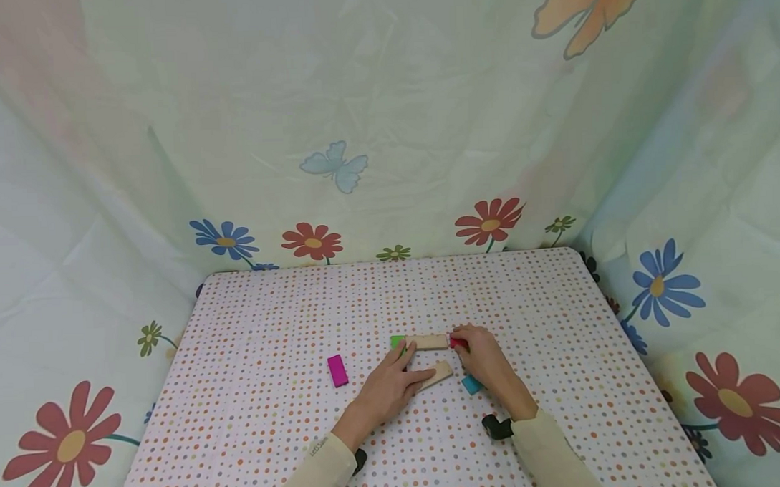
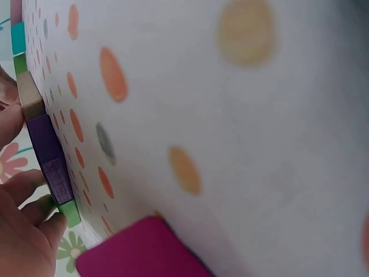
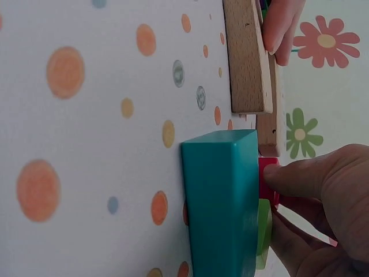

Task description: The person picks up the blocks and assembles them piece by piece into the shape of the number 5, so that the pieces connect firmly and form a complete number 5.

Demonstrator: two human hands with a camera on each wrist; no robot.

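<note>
My left hand [image 1: 387, 388] lies over a row of blocks, fingers stretched out. Its fingertips reach the light green block [image 1: 397, 340] and the left end of the long wooden block [image 1: 427, 342]; its thumb rests by a second, slanted wooden block [image 1: 441, 371]. In the left wrist view its fingers touch a purple block [image 2: 47, 144] and a green block [image 2: 70, 213]. My right hand [image 1: 487, 356] pinches a small red block [image 3: 267, 180] at the right end of the long wooden one. A teal block [image 3: 222, 202] lies beneath this hand, with a green block [image 3: 263, 231] beside the fingers.
A magenta block [image 1: 338, 371] lies apart, to the left of my left hand. The table [image 1: 270, 312] has a dotted cover, and a curtain [image 1: 385, 93] with flowers and butterflies encloses its back and sides.
</note>
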